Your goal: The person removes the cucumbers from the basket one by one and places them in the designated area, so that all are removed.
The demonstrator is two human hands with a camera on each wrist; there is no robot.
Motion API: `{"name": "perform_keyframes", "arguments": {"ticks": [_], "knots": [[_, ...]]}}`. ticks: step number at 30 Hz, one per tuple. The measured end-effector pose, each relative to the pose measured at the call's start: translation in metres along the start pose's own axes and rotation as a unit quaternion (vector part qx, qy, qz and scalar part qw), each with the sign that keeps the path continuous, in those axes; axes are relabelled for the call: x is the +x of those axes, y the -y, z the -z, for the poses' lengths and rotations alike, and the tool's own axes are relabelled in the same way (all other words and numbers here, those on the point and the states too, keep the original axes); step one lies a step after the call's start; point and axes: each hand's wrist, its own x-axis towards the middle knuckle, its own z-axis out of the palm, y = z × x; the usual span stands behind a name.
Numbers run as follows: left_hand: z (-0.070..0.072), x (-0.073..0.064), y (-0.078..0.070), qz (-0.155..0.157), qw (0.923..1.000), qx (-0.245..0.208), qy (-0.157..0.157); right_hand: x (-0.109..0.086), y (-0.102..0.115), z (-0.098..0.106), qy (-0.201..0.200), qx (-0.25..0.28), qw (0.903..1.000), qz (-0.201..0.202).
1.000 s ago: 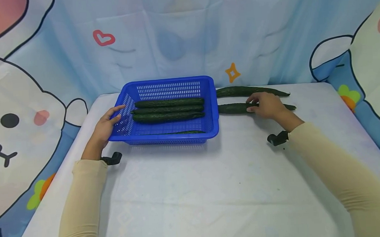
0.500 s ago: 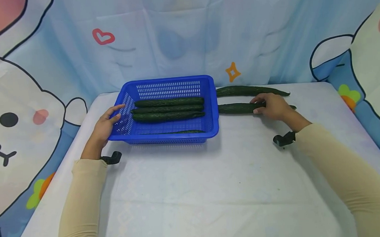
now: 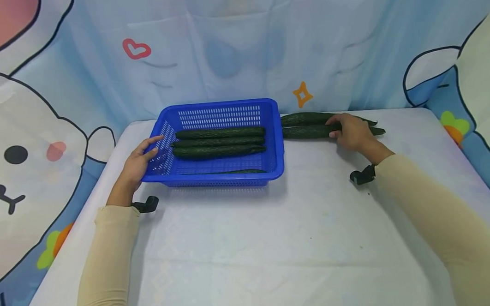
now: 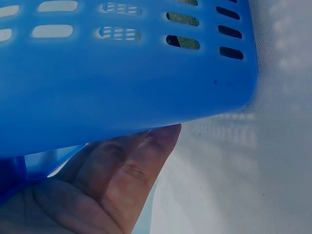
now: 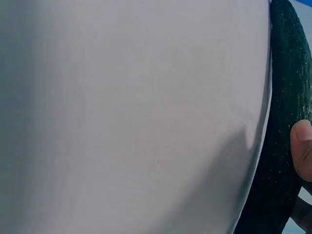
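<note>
My left hand [image 3: 136, 164] grips the left end of a blue plastic basket [image 3: 213, 177], thumb and fingers at its rim. In the left wrist view, fingers [image 4: 139, 170] lie against the underside of the slotted wall [image 4: 122, 87]. Three dark green cucumbers [image 3: 219, 151] lie side by side inside, and part of another cucumber [image 3: 246, 171] shows just behind the front rim. Right of the basket, my right hand [image 3: 354, 133] holds a cucumber [image 3: 306, 132] across its middle, the thumb [image 5: 303, 146] on its near side. Directly behind it lies a second cucumber [image 3: 305, 118].
A white cloth [image 3: 250, 245] covers the table. Behind the table's back edge hangs a light blue curtain [image 3: 239, 42] with cartoon prints. Both loose cucumbers run up to the basket's right side, where the rim hides their left ends.
My right hand has slid along the nearer cucumber to the right, then pushed it back until it lies alongside the farther one. The left hand and basket have stayed in place.
</note>
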Motion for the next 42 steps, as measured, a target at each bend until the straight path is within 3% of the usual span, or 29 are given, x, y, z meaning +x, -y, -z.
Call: {"name": "perform_keyframes", "arguments": {"ticks": [11,27,31,37,40,42], "knots": [[0.000,0.002,-0.001,0.002,1.0000,0.007,-0.003,0.012,0.001,0.000,-0.014,-0.004,0.9999,-0.001],[-0.001,0.001,-0.007,0.009,0.9999,0.015,-0.002,0.009,0.003,0.002,-0.011,-0.042,0.9990,-0.008],[-0.001,0.000,-0.006,0.008,0.9998,0.016,-0.003,0.005,0.010,0.004,0.016,-0.059,0.9980,-0.014],[0.000,0.001,-0.003,0.002,0.9999,0.011,-0.005,-0.003,0.030,0.009,0.036,-0.043,0.9983,-0.018],[0.000,0.001,-0.002,0.002,1.0000,0.007,-0.003,-0.010,0.042,0.012,0.019,-0.035,0.9992,0.000],[0.000,0.001,-0.002,0.002,1.0000,0.005,-0.002,-0.016,0.051,0.013,-0.012,-0.008,0.9997,0.020]]}}
